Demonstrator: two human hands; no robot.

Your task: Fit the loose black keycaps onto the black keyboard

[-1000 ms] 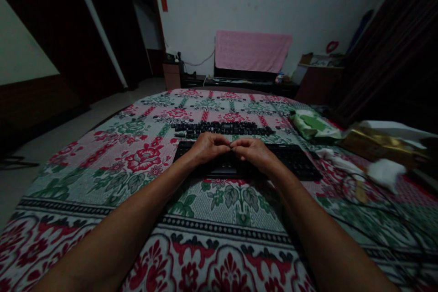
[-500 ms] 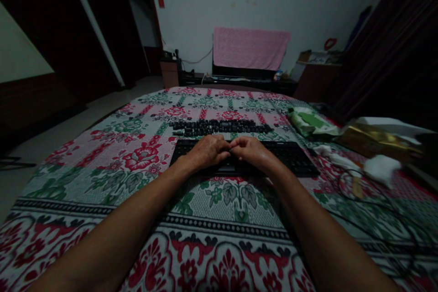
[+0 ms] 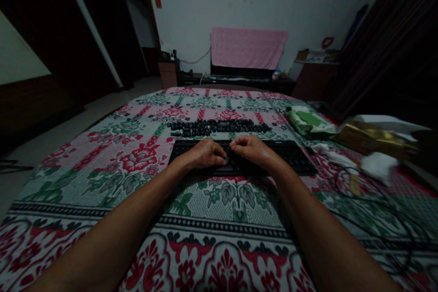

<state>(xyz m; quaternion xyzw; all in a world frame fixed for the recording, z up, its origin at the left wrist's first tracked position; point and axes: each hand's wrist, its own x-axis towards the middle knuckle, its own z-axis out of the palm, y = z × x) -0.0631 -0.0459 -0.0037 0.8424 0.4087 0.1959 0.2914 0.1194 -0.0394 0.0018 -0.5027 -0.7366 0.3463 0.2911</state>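
A black keyboard [image 3: 294, 157] lies lengthwise in front of me on the flowered tablecloth. Over its middle-left part, my left hand [image 3: 207, 153] is closed, its thumb and fingertips low at the key area; whatever is between them is too small and dark to name. My right hand [image 3: 251, 149] hovers just beside it over the middle, thumb and index finger pinched together, and what they hold, if anything, is hidden. A small gap separates the two hands. Just beyond the keyboard, many loose black keycaps [image 3: 219, 126] lie in a long band.
On the right are a green and white packet [image 3: 310, 121], a gold box [image 3: 374, 139], crumpled white tissue [image 3: 379, 167] and a looping black cable [image 3: 383, 212]. The patterned tablecloth [image 3: 137, 159] covers the table. A pink cloth [image 3: 249, 48] hangs over a screen at the far wall.
The hands, whose fingertips met over the keyboard, have come apart. My left hand's fingers have dipped toward the keys, while my right hand stays pinched close by. The view has shifted slightly.
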